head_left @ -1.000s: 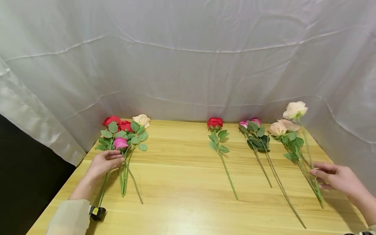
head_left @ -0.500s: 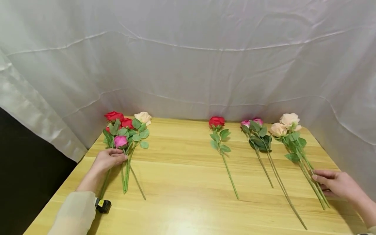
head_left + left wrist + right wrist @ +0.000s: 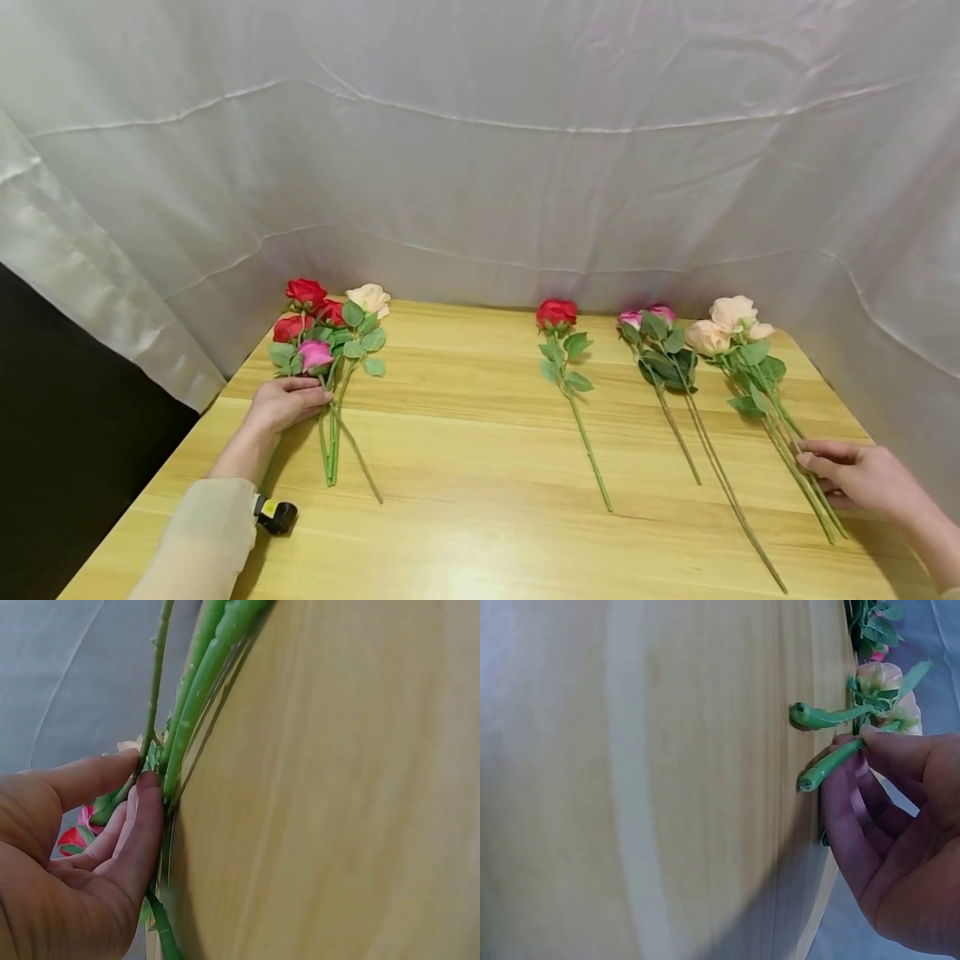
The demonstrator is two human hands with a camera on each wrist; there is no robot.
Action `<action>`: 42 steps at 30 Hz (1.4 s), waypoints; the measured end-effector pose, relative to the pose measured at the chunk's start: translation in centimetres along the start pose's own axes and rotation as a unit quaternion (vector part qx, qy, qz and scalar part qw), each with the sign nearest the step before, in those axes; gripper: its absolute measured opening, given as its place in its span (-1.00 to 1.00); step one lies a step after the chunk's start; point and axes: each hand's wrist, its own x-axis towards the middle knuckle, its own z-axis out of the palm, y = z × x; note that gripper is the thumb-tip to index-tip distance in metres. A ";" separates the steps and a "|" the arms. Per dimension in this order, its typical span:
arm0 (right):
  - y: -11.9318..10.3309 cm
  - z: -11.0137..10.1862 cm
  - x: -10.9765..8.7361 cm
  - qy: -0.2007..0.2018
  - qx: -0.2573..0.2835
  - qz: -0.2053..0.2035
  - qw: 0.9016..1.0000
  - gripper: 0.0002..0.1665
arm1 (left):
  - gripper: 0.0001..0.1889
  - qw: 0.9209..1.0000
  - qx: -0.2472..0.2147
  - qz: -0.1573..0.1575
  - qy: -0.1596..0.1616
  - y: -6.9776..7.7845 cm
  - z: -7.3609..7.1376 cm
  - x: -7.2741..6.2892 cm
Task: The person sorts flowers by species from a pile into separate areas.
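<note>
My left hand (image 3: 285, 406) pinches the thin stem (image 3: 155, 686) of a magenta rose (image 3: 316, 354) between thumb and fingers. That bloom overlaps several red roses (image 3: 305, 292) and a cream rose (image 3: 369, 298) at the table's left back, whose green stems (image 3: 214, 671) lie beside my fingers. On the right side, my right hand (image 3: 862, 477) pinches a green stem (image 3: 831, 766) near its cut end, close over the tabletop. It belongs to the bunch of pale peach roses (image 3: 733, 312). Another stem end (image 3: 817, 716) lies just beside it.
A single red rose (image 3: 557, 313) lies right of centre on the wooden table (image 3: 465, 467). Two pink roses (image 3: 632, 319) with long brownish stems lie between it and the peach bunch. Grey-white cloth (image 3: 465, 192) hangs behind the table, with a dark area (image 3: 75, 433) at the left.
The pale rose in my right hand has come down from above onto the peach bunch. My left hand has shifted slightly right with the magenta rose, and red blooms there have moved slightly.
</note>
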 end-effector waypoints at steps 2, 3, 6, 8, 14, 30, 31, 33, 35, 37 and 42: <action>0.0 0.1 0.0 0.011 -0.014 -0.005 1.000 -0.28 | -0.33 1.000 -0.002 0.000 -0.002 0.0 0.0 0.0; 0.0 0.1 -0.1 0.017 -0.019 -0.006 1.000 -0.27 | -0.33 1.000 -0.004 0.000 -0.005 -0.1 -0.1 -0.1; 0.0 0.3 -0.1 0.028 -0.026 -0.009 0.999 -0.27 | -0.33 1.000 -0.018 0.001 -0.012 -0.1 -0.2 -0.2; 0.1 0.4 -0.1 0.032 -0.021 -0.007 0.999 -0.27 | -0.34 0.999 -0.035 0.001 -0.020 -0.2 -0.3 -0.4; 0.1 0.1 -0.3 0.024 -0.006 0.005 1.000 -0.17 | -0.39 0.995 -0.095 0.001 -0.033 0.2 -0.3 -0.7; -6.0 2.0 -1.7 0.216 0.007 -0.068 0.974 -0.23 | -0.38 0.990 -0.106 0.075 -0.059 3.9 3.1 -1.6; -6.5 2.4 -1.7 0.222 0.034 -0.085 0.971 -0.29 | -0.38 0.989 -0.108 0.079 -0.059 4.2 3.5 -1.7; -7.6 3.2 -1.7 0.228 0.089 -0.123 0.962 -0.39 | -0.41 0.989 -0.110 0.086 -0.057 4.8 4.4 -1.8; -8.8 4.1 -1.7 0.230 0.131 -0.152 0.952 -0.44 | -0.41 0.987 -0.116 0.092 -0.058 5.4 5.4 -1.8; -10.2 4.9 -1.7 0.226 0.165 -0.170 0.945 -0.45 | -0.41 0.986 -0.122 0.097 -0.060 5.9 6.5 -1.7; -13.5 7.3 -1.5 0.203 0.217 -0.191 0.935 -0.43 | -0.44 0.981 -0.148 0.102 -0.072 7.3 9.5 -1.4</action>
